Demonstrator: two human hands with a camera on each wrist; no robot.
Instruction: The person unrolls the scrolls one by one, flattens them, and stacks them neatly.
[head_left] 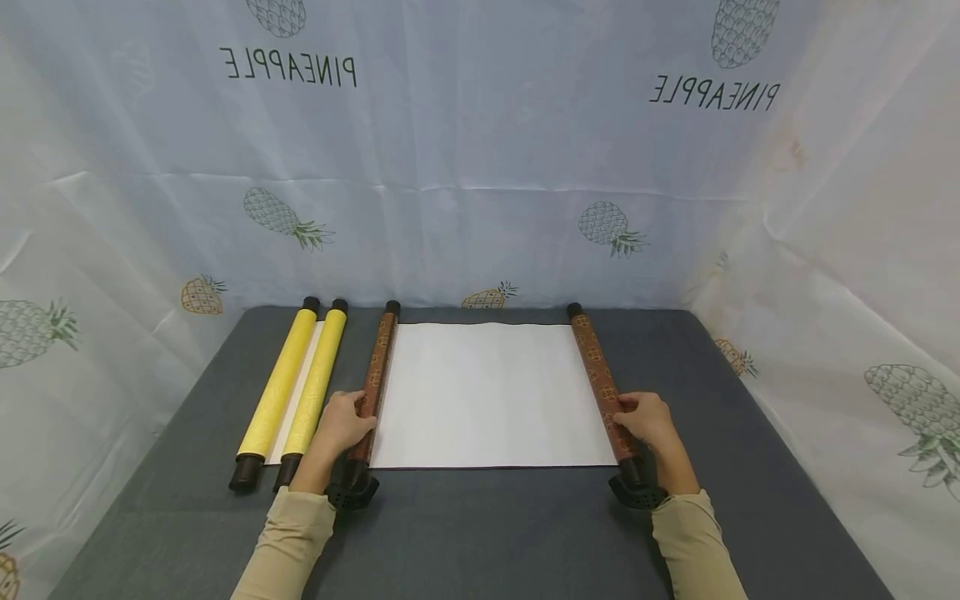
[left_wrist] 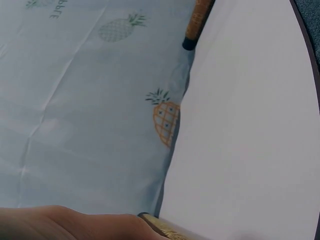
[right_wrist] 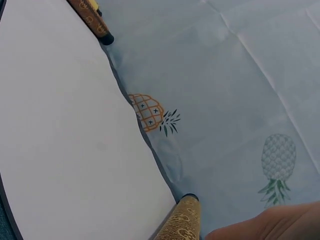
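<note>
A hanging scroll lies partly unrolled on the table, its white sheet flat between two brown patterned rolls with black knobs. My left hand grips the left roll near its front end, thumb on the sheet's side. On the other side my right hand holds the right roll between thumb and fingers. In the left wrist view the left hand shows only in part at the bottom. The right wrist view shows the near roll beside the right hand; its fingertips are out of frame.
To the left lies a second scroll with yellow rolls, slightly apart, a white strip between them. The left forearm passes close to its front end. A dark grey cloth covers the table. A pineapple-print curtain stands behind and at both sides.
</note>
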